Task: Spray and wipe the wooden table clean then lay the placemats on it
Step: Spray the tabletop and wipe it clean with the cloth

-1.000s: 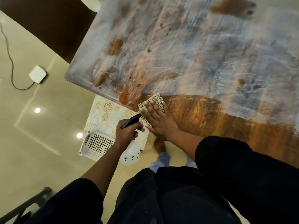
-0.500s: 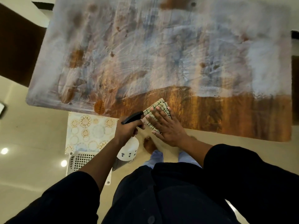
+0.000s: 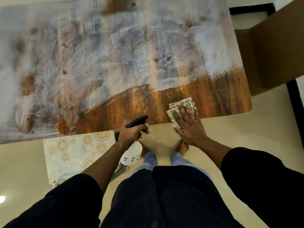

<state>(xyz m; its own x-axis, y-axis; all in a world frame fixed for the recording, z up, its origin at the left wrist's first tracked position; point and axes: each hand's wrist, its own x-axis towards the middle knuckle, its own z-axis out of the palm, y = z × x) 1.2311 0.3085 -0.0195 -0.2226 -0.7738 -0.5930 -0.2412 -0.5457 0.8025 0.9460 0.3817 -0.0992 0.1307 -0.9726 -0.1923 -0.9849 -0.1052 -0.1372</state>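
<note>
Pressing cloth (image 3: 181, 104) flat w/ right hand (image 3: 188, 125); left hand (image 3: 130, 134) grips spray bottle (image 3: 132, 153).

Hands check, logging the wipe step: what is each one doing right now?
Left hand: curled round the spray bottle, holding it below the table edge.
Right hand: open, fingers flat, pressing the checked cloth on the wooden table.
</note>
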